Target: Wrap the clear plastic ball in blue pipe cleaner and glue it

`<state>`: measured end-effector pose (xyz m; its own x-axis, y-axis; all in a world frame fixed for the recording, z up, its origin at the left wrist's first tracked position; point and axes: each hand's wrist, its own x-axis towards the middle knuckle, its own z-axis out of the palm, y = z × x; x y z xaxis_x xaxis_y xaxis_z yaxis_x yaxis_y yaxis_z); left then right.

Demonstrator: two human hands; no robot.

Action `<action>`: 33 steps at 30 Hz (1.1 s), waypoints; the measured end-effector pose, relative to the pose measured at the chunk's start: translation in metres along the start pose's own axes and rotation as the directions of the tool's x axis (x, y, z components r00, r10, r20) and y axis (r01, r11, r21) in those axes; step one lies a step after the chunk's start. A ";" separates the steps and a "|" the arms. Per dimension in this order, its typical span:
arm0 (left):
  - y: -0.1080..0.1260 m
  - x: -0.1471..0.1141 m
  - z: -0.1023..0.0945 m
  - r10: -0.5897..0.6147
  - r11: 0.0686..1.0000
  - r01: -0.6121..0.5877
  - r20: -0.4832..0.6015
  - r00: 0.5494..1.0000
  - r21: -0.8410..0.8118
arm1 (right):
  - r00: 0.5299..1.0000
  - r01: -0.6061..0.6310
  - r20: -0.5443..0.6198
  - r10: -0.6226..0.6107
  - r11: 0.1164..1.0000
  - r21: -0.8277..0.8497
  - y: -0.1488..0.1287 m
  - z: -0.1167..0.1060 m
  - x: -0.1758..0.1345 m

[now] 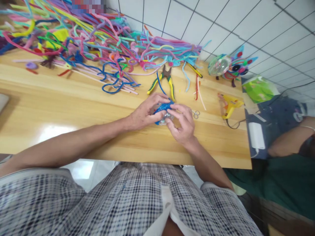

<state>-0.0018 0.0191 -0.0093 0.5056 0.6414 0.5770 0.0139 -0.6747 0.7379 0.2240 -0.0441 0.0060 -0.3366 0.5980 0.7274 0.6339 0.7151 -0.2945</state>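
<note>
- Two hands close on one small bundle of blue fuzzy stem (pixel 163 108) and clear plastic (pixel 163 122), low over the near middle of the wooden table (pixel 110 109).
- The left hand (pixel 149 113) grips it from the left, thumb on the near side and fingers on the far side.
- The right hand (pixel 182 123) holds it from the right, its bent fingertips on the blue and its thumb by the clear plastic; the exact contact under the fingers is hidden.
- A loose blue strand (pixel 160 84) runs to the far side of the hands, between the handles of the pliers (pixel 166 72), whose jaws stand apart and point to the far side.
- Just right of the right hand lie the small scissors (pixel 196 114), loops showing.
- Farther off, red and pale strips (pixel 197 87) lie near a yellow-and-black cutter (pixel 195 70).
- To the right, near the table's edge, rests a yellow glue gun (pixel 229 105).
- At the far right stands a figure (pixel 238 68) with dark eyes and blue ears spotted red.
- Many-coloured fuzzy stems (pixel 98 42) heap along the far left, before the tiled wall (pixel 187 19).
- Another person's arm (pixel 286 141) shows at the right edge, beside a white box (pixel 256 135).
</note>
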 end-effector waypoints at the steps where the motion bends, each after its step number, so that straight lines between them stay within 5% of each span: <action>1: 0.000 0.000 0.000 0.003 1.000 -0.003 -0.001 1.000 -0.004 | 1.000 0.000 -0.003 0.000 1.000 -0.008 0.000 0.000 0.000; 11: 0.003 0.000 0.000 -0.121 0.987 0.124 0.035 0.992 -0.101 | 1.000 -0.001 0.004 0.001 1.000 -0.011 0.002 0.001 0.000; 18: 0.006 0.000 -0.002 -0.104 0.993 0.106 0.060 0.993 -0.042 | 0.975 -0.209 0.108 0.196 0.970 0.125 0.017 -0.011 0.004; 33: 0.006 -0.008 -0.003 -0.041 0.999 0.038 0.095 0.995 0.031 | 0.895 -0.445 0.183 0.406 0.835 0.323 0.017 -0.013 0.013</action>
<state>-0.0088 0.0108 -0.0082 0.5845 0.6307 0.5106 0.0594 -0.6608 0.7482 0.2393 -0.0290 0.0184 -0.1710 0.8922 0.4180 0.4540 0.4479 -0.7702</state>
